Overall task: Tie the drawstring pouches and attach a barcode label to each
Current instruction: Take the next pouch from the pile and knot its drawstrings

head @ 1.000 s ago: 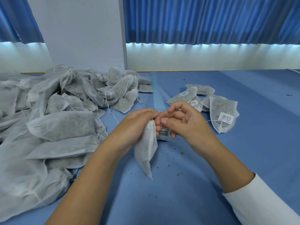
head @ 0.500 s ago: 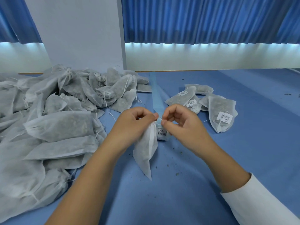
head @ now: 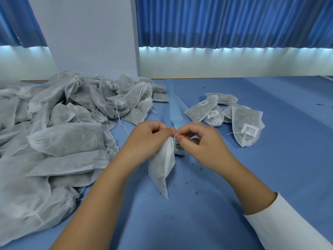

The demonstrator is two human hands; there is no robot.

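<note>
A white drawstring pouch (head: 162, 166) hangs over the blue table, its gathered neck gripped by my left hand (head: 149, 139). My right hand (head: 200, 139) pinches the thin white drawstring (head: 175, 135) right at the neck, fingertips almost touching those of the left hand. A barcode label (head: 179, 150) dangles behind the pouch, partly hidden by it. A small group of tied, labelled pouches (head: 246, 125) lies at the right.
A large heap of grey-white pouches (head: 63, 134) without labels fills the left side of the blue table (head: 270, 177). A pale blue backing strip (head: 173, 109) runs away from my hands toward the wall. Dark crumbs are scattered near the pouch.
My right hand opened its curl away from the left and then pinched the string at the pouch's neck. The pouch has stayed hanging in my left hand.
</note>
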